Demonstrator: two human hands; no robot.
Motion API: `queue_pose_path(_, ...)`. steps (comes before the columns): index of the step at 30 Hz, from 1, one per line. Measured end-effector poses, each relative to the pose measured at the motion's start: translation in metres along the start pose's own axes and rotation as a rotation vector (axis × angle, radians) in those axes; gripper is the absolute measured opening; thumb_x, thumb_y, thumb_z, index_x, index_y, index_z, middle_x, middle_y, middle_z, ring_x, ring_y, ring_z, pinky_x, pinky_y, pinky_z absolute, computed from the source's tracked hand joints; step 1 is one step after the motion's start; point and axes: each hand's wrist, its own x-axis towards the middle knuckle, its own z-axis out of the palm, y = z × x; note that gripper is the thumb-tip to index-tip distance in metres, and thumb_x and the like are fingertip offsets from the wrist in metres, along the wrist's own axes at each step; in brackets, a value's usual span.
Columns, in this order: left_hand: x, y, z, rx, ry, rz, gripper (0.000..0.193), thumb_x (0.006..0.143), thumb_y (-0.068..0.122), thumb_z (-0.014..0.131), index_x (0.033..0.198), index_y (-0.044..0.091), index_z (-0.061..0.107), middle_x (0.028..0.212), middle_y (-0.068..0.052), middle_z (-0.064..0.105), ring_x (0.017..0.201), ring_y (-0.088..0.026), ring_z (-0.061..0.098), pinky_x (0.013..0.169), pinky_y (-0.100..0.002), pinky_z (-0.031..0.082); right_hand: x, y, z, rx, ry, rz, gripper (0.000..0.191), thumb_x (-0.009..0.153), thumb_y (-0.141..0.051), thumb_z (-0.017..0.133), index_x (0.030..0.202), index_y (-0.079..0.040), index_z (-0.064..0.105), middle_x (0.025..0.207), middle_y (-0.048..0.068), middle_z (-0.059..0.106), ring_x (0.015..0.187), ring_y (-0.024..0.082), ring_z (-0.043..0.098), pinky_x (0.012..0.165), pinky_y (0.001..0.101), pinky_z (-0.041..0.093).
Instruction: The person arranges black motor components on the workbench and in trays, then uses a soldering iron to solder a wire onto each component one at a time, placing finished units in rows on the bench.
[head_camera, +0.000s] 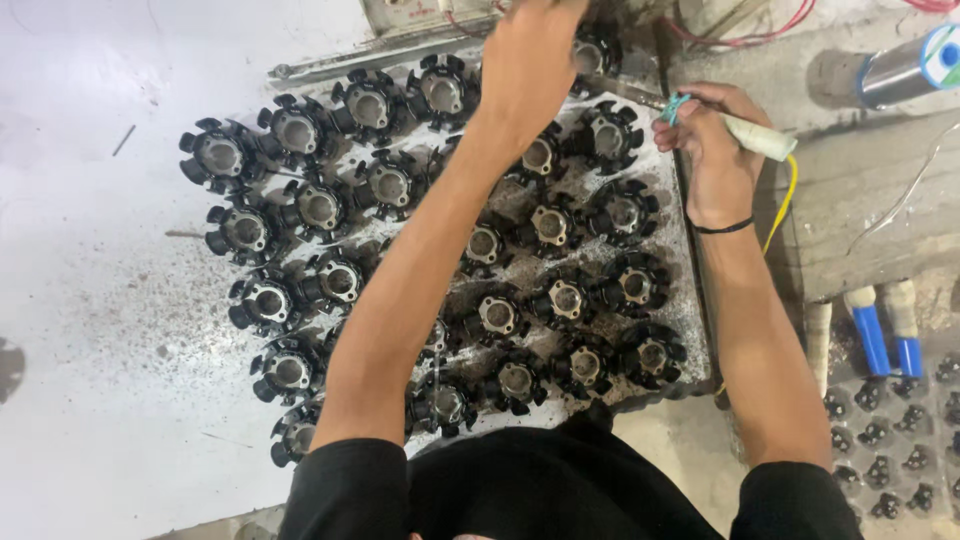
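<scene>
Several black toothed stator cores (566, 298) with metal centres lie in rows on a white table (90, 300). My left hand (528, 62) reaches across them to the far edge, its fingers closed near a core (596, 52) at the top; what it grips is hidden. My right hand (708, 140) holds a pen-like tool with a cream handle (758, 138) and a thin metal tip pointing left toward that core. A yellow wire (786, 195) runs from the handle. A black band circles my right wrist.
A grey slab (870, 190) lies at the right, with a metal cylinder (905, 68) at top right and red wires (745, 38) at the top. Blue-and-white tools (868, 330) and a tray of small black parts (890, 440) sit at the lower right.
</scene>
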Motion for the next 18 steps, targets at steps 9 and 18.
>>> queue_pose_path(9,-0.067,-0.037,0.057,0.008,-0.156,-0.231,0.008,0.084,0.004,0.067,0.08,0.007,0.072,0.094,-0.009,0.065,0.074,-0.036,0.072,0.064,-0.046,0.058,0.014,0.002,-0.001,-0.129,-0.035,0.046,0.024,0.1,-0.003,0.063,0.119,0.01,0.067,0.091,0.015,0.071,0.078,0.021,0.072,0.073,0.031,0.059)
queue_pose_path(18,-0.067,-0.029,0.058,-0.022,-0.141,-0.17,0.015,0.079,0.0,0.066,0.086,0.009,0.075,0.091,-0.011,0.066,0.072,-0.038,0.071,0.064,-0.048,0.058,0.045,-0.02,0.005,-0.38,-0.163,0.102,0.021,0.104,-0.007,0.065,0.12,0.006,0.071,0.093,0.014,0.073,0.078,0.018,0.074,0.066,0.0275,0.058)
